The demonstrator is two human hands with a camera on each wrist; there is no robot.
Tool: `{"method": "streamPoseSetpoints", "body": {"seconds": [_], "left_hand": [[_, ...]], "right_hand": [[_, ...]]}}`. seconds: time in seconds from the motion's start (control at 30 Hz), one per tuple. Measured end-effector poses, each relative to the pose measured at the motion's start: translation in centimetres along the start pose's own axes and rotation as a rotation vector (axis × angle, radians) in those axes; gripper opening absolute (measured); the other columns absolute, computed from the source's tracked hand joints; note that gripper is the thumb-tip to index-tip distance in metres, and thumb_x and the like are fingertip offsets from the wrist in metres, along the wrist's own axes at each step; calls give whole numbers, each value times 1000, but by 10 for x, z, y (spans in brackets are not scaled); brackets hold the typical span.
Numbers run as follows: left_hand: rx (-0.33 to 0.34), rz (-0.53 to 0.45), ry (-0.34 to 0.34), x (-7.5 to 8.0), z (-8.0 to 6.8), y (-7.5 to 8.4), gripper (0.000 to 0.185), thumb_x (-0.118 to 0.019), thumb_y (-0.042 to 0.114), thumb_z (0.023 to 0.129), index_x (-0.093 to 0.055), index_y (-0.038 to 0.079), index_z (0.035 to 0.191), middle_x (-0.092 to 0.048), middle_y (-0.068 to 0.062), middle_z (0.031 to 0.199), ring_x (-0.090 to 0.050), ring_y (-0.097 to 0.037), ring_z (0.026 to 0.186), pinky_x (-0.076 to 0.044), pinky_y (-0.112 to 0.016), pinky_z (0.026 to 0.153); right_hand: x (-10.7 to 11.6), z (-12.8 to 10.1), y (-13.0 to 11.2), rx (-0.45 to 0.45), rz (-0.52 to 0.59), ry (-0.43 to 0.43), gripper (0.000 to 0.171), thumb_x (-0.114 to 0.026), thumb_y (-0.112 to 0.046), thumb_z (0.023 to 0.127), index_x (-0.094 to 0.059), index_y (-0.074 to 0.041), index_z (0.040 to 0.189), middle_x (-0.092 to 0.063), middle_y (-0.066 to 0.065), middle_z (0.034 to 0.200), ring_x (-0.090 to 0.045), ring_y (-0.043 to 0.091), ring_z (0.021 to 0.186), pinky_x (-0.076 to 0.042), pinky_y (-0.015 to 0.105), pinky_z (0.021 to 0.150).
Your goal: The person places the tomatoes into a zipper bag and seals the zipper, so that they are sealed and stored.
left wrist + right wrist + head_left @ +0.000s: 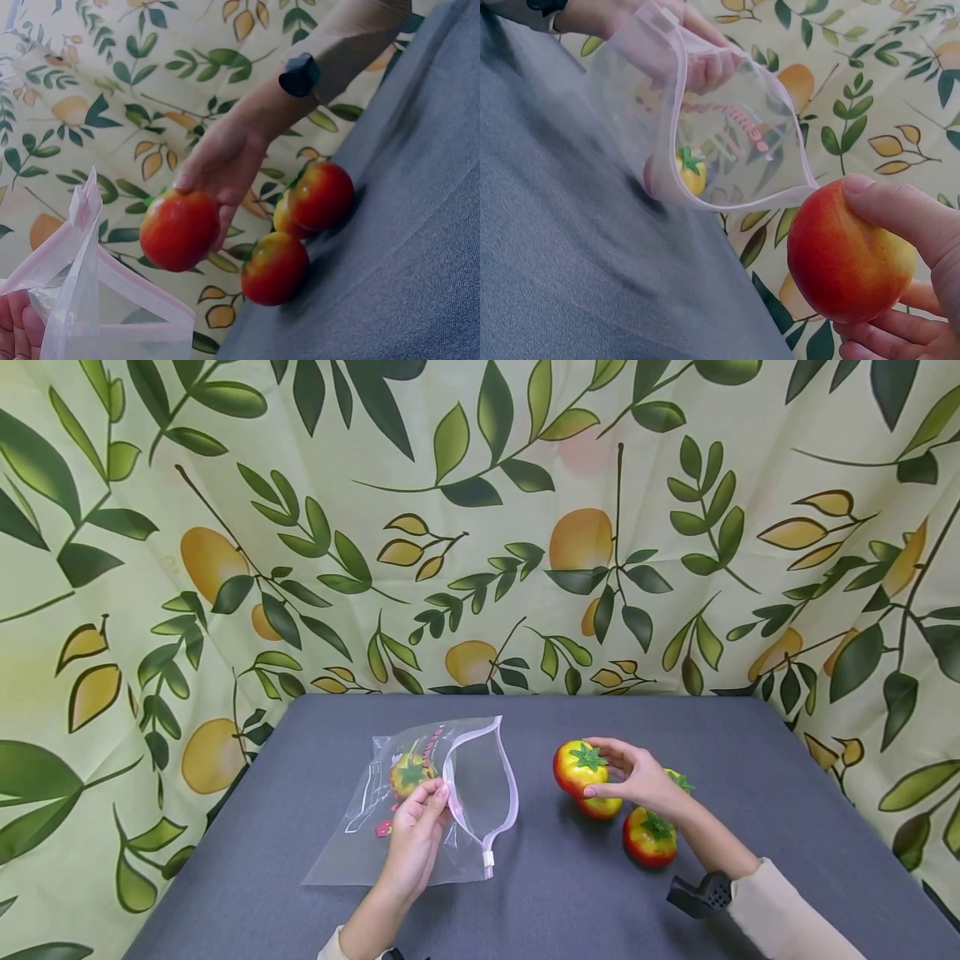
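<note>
1. Nearest the head camera: left hand (416, 839), fingers curled, pinching the near lip of a clear zip bag (420, 810) and holding its pink-edged mouth open toward the fruit.
2. Lying on the grey table (300, 760), left of the fruit group; one small tomato (408, 772) already inside, red print on the film.
3. Right of the bag mouth: right hand (637, 777), thumb and fingers wrapped round a held tomato (579, 766), lifted just above the tabletop.
4. Glossy red-to-yellow skin, green leafy cap on top, round and smooth.
5. Just right of the held one: three more loose tomatoes (649, 837) clustered on the table, touching each other, partly under the right wrist.
</note>
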State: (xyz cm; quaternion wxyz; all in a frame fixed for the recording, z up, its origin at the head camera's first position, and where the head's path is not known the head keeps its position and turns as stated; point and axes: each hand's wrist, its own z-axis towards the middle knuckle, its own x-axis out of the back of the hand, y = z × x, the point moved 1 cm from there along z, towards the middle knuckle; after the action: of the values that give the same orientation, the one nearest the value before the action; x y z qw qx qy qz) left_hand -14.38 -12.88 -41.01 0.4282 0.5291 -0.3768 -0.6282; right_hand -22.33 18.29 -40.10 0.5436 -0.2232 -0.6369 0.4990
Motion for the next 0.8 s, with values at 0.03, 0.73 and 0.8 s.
{"method": "streamPoseSetpoints", "body": {"seconds": [0.03, 0.73, 0.8], "left_hand": [[1, 0, 0, 0, 0, 0, 12, -45, 11, 101, -55, 17, 100, -58, 15, 89, -56, 3, 84, -50, -13, 83], [8, 10, 4, -1, 0, 1, 10, -46, 11, 100, -55, 15, 100, -58, 14, 88, -56, 2, 83, -50, -13, 82], [9, 12, 5, -1, 0, 2, 10, -46, 11, 100, -55, 15, 100, -58, 14, 88, -56, 2, 83, -50, -13, 82]], "right_hand": [[-1, -1, -1, -1, 3, 0, 66, -77, -19, 81, -47, -3, 137, -53, 23, 135, -53, 39, 123, -42, 55, 105], [-11, -5, -10, -15, 38, -12, 67, -77, -21, 81, -47, -3, 137, -53, 22, 136, -54, 37, 123, -43, 54, 106], [-12, -5, -11, -20, 36, -15, 67, -77, -22, 81, -47, -3, 137, -52, 23, 136, -54, 37, 123, -43, 55, 106]]}}
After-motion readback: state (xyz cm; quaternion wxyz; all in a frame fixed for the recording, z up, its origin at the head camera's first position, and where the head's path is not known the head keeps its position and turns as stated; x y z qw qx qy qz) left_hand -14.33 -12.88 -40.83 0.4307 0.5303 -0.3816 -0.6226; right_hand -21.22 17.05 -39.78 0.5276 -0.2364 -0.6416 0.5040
